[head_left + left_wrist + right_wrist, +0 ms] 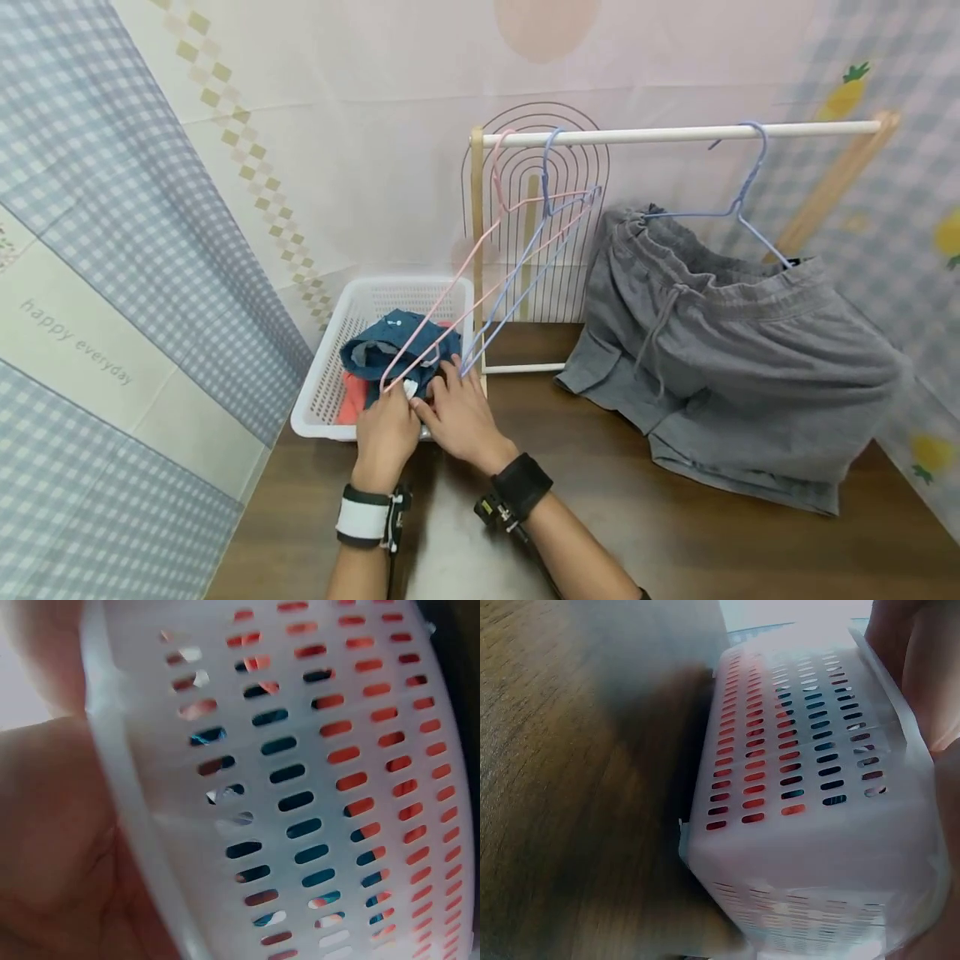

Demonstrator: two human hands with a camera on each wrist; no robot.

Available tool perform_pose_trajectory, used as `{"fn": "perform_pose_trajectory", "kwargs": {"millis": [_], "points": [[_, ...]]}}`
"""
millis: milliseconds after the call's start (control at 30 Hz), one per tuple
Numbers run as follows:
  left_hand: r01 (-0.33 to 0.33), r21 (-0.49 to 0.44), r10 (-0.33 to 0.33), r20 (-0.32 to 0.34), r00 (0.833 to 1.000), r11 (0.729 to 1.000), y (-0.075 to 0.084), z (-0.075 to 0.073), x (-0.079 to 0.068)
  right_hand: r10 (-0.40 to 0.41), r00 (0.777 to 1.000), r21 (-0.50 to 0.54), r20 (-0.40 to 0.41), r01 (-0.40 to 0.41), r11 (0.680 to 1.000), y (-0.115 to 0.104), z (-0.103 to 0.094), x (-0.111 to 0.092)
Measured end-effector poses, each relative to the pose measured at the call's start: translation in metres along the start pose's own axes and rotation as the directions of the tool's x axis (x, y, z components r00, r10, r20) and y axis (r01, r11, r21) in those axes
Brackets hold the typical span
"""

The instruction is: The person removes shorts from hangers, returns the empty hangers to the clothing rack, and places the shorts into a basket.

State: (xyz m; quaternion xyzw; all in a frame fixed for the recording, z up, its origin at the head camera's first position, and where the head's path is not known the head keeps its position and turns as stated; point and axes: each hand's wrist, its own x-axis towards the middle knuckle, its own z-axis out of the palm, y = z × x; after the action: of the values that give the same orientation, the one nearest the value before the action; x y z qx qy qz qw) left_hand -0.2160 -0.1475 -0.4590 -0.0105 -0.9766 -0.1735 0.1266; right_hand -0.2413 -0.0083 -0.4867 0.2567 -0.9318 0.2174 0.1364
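In the head view a white plastic basket (307, 408) holds a dark blue garment (397, 325) lying on coral cloth (352, 400). My left hand (386, 433) reaches over the basket's near rim and grips the blue garment beside a small white piece, perhaps a tag. Close to its right, my right hand (465, 421) bends its fingers and thumb onto the same garment. Both wrist views show mostly the perforated basket wall (172, 787), with blue and coral cloth behind the slots; the fingertips are hidden there.
A pink hanger (450, 292) and a blue hanger (517, 275) slant from the white rail (675, 135), their lower ends above the basket and hands. Grey shorts (735, 358) hang on another blue hanger (738, 204) at right. Everything stands on a brown wooden table (600, 500).
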Motion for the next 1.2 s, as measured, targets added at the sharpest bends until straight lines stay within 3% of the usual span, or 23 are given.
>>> {"fn": "perform_pose_trajectory", "kwargs": {"millis": [167, 333, 567, 833, 1200], "points": [[-0.054, 0.023, 0.057, -0.200, 0.978, 0.998, 0.003, 0.001, -0.018, -0.034, 0.995, 0.043, -0.097, 0.038, 0.998, 0.000, 0.004, -0.002], [-0.073, 0.018, 0.075, -0.280, 0.957, 0.997, 0.005, 0.006, -0.031, -0.043, 0.992, 0.048, -0.122, 0.049, 0.998, -0.002, 0.008, -0.008], [-0.041, -0.081, 0.017, -0.281, 0.960, 0.996, 0.009, 0.010, -0.037, -0.007, 1.000, -0.065, -0.004, 0.007, 0.998, -0.005, 0.003, -0.007], [-0.056, -0.140, 0.012, -0.297, 0.955, 0.989, 0.013, 0.010, -0.038, 0.025, 0.991, -0.011, 0.134, -0.023, 1.000, -0.001, -0.014, -0.007], [-0.064, -0.210, 0.004, -0.274, 0.962, 0.976, 0.016, 0.014, -0.051, 0.034, 0.993, 0.107, 0.117, -0.047, 0.993, -0.002, -0.020, -0.029]]}}
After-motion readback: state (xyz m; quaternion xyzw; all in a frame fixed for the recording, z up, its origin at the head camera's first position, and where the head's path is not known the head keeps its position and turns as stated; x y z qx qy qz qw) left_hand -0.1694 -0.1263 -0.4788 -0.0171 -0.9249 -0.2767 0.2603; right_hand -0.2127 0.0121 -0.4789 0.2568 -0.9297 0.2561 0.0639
